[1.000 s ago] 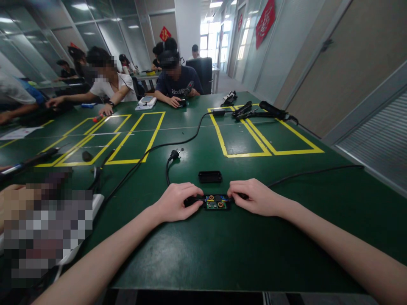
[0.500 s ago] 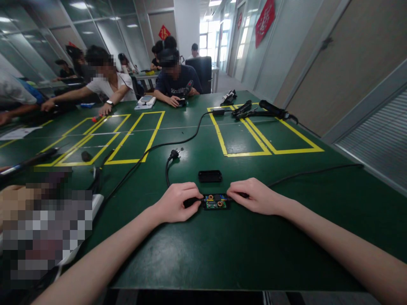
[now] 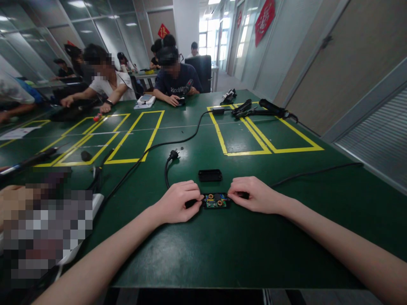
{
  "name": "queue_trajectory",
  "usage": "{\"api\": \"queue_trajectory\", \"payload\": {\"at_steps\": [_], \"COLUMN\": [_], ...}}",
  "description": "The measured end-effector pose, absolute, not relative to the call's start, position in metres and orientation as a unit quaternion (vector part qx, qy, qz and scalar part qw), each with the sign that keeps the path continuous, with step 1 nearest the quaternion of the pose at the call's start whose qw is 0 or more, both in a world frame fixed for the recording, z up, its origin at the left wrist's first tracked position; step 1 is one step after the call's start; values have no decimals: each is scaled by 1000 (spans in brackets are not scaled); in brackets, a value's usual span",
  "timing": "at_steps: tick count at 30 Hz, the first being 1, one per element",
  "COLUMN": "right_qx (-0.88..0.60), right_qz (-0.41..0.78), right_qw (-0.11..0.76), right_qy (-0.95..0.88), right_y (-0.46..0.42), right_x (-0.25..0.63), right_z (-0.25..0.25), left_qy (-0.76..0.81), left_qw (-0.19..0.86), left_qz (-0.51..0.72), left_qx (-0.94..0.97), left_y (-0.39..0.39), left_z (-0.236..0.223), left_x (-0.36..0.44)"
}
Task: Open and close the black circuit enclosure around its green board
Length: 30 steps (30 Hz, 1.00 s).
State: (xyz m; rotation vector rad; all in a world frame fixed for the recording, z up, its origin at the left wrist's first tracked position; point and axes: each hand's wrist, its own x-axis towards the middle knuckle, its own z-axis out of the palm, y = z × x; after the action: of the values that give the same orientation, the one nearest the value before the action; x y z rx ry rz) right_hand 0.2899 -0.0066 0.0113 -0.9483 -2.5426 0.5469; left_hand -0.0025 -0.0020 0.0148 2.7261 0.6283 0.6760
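Observation:
An opened power adapter (image 3: 216, 201) lies in front of me on the green table, its circuit board and two copper-wound coils exposed in a black half-shell. My left hand (image 3: 182, 201) is closed in a pinch at the adapter's left end, on the black power cord there. At the opposite end, my right hand (image 3: 251, 194) pinches the other cable, which runs off to the right behind it. The fingers cover both cable entries. Just beyond the board sits the black cover (image 3: 210, 175), hollow side up. A plug (image 3: 174, 155) stands behind my left hand on its bent cord.
Another black cord (image 3: 187, 141) crosses the table to a small adapter (image 3: 218, 111). Black clamp-like tools (image 3: 243, 109) lie at the far right among yellow tape outlines (image 3: 249, 154). Co-workers sit at the far side; a white-edged object (image 3: 99, 203) is at left.
Both hands stay at the adapter's ends, with only slight finger shifts. Across the table at left, a co-worker's outstretched arm has drawn back a little.

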Motion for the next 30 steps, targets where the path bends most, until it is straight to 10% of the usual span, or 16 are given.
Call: {"api": "queue_trajectory", "payload": {"at_steps": [17,30], "right_qx": [-411,-323], "right_qz": [60,172], "right_qw": [226,283], "right_qy": [-881,-886], "right_y": [-1,3], "right_x": [288,288], "right_z": [-1,-2], "left_qy": [338,261], "left_qw": [25,55], "left_qz": [220,279], "left_qx": [915,922], "left_y": [8,5], "left_z": [-3,-8], "left_x": [2,4]}}
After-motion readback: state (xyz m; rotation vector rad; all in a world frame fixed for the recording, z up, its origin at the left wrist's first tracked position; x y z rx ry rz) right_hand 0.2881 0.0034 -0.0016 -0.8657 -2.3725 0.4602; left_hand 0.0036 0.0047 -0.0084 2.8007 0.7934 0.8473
